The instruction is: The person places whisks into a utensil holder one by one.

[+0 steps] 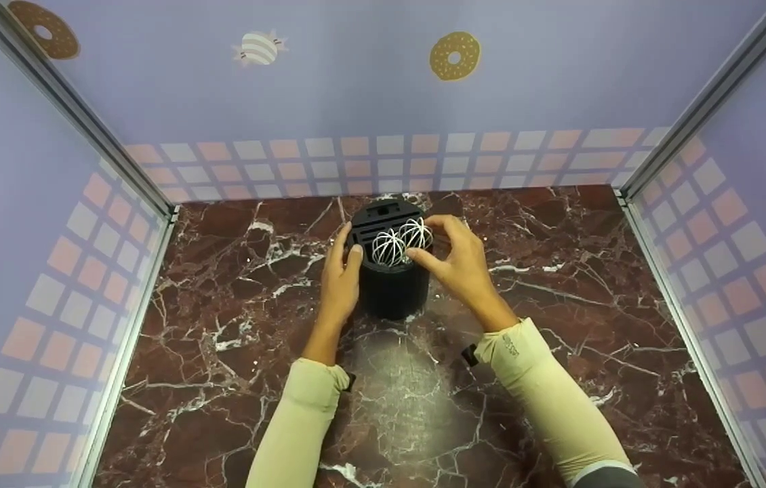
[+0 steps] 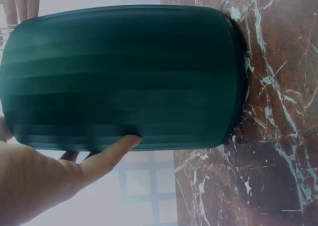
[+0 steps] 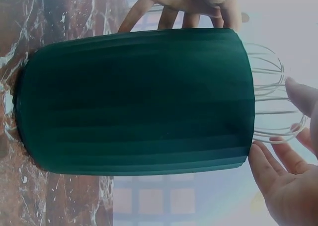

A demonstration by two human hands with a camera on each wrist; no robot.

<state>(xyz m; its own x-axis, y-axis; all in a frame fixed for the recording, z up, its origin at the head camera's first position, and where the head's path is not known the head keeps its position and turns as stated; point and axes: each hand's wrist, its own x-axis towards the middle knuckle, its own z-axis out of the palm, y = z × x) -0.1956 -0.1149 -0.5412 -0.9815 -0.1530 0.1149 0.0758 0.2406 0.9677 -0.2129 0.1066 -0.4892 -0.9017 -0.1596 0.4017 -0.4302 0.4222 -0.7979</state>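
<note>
A dark green, ribbed utensil holder (image 1: 393,293) stands upright on the marbled surface; its black top has several slots. Two wire whisks stand in it with their loops up: a left whisk (image 1: 388,248) and a right whisk (image 1: 416,234). My left hand (image 1: 341,276) lies against the holder's left side, its thumb stretched along the wall in the left wrist view. With thumb and fingers either side of the loops, my right hand (image 1: 459,263) pinches the right whisk. In the right wrist view, a fingertip of the right hand (image 3: 285,186) is by the holder's rim. The whisks' handles are hidden inside.
The holder stands on a red-brown marbled tabletop (image 1: 220,339). A lilac back wall (image 1: 356,81) with a tile and doughnut print rises behind it. Side panels with metal edges (image 1: 681,318) bound the space on both sides.
</note>
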